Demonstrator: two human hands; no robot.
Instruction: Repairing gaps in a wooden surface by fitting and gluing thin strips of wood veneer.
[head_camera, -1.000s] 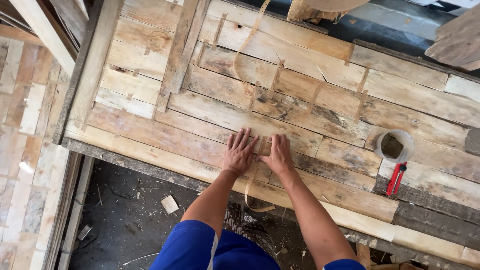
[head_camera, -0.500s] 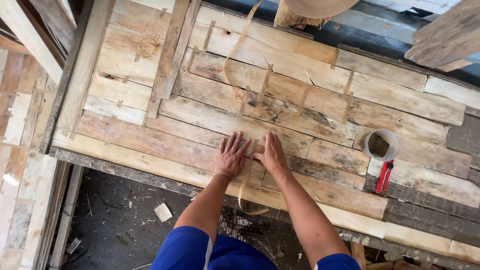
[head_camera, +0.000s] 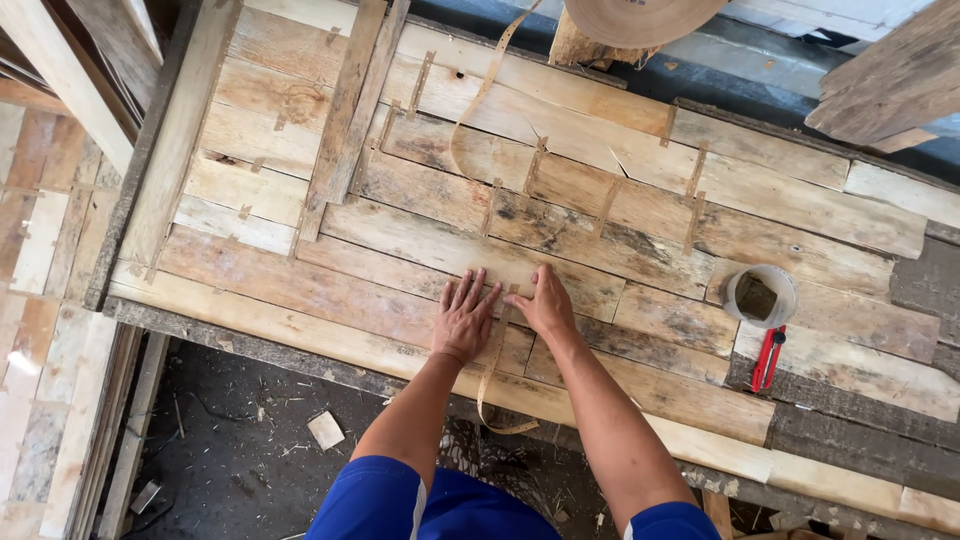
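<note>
1. Far left: stacked pale planks (head_camera: 40, 250), rough-sawn, cut off by frame edge. Below them dark dirt floor (head_camera: 200, 450) w/ chips and a small square wood offcut (head_camera: 325, 430).
2. Work surface: sheet of thin wood veneer pieces (head_camera: 420, 240), weathered, grey-brown patches, long axes mostly left-right, joined edge to edge. Short tape strips (head_camera: 497, 205) cross the seams.
3. Narrow batten (head_camera: 345, 110) lies on the sheet at upper left, long axis near vertical in view, slightly tilted.
4. Left hand (head_camera: 463, 318): palm down, flat, fingers spread, pressing the veneer; holds nothing.
5. Tape strip (head_camera: 497, 345) btwn the hands: thin, tan, long axis running away from the person. Upper end lies on the veneer just beside both hands; lower end hangs off the near edge and curls (head_camera: 505, 425). Contact under the palms hard to make out.
6. Right hand (head_camera: 545, 305): palm down, fingers together, pressed flat at the strip's upper end. Whether it pinches the strip, can't tell.
7. Upper centre: long loose tape length (head_camera: 480, 100) snakes toward a round tan roll (head_camera: 640, 15), cut off at top.
8. Right: white cylindrical cup (head_camera: 762, 296), open top, contents dark, unclear. Red-handled tool (head_camera: 768, 358) just beside it, long axis near vertical; tip hidden.
9. Bottom: blue garment (head_camera: 440, 505), partly cut off.
</note>
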